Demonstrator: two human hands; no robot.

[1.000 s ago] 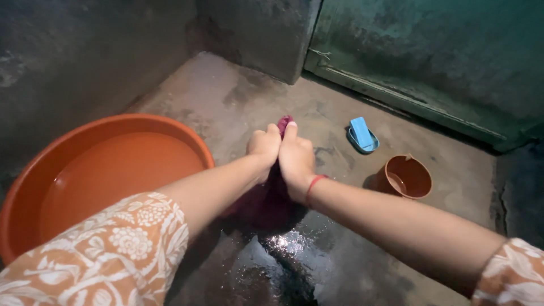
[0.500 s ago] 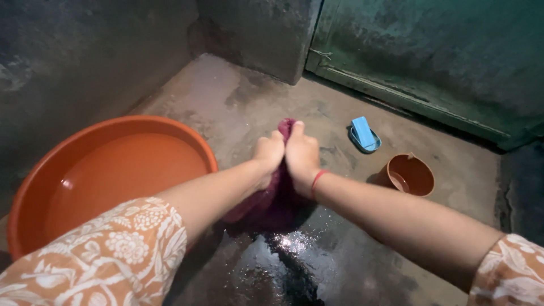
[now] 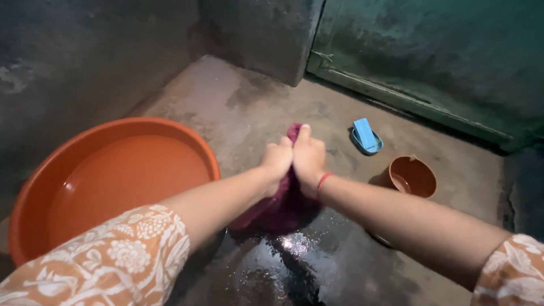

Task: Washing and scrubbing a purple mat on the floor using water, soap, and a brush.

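Wet concrete floor (image 3: 238,107): left hand (image 3: 276,160) and right hand (image 3: 309,158) clench a sodden maroon cloth (image 3: 283,207) mid-scrub (rinsing in the round orange plastic basin (image 3: 34,187) seemingly remains)

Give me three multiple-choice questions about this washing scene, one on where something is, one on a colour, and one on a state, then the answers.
1. Where does the blue soap bar lie?
A. In the big basin
B. On a small dish on the floor, beyond the hands
C. In the small mug

2. What colour is the cloth that both hands grip?
A. Dark magenta
B. White
C. Yellow

3. What state is the big orange basin in?
A. Overturned
B. Dry
C. Holding water

Answers: 1 B, the bar sits on a dish near the door. 2 A, magenta shows between the left hand and right hand. 3 C, a water surface shows inside.
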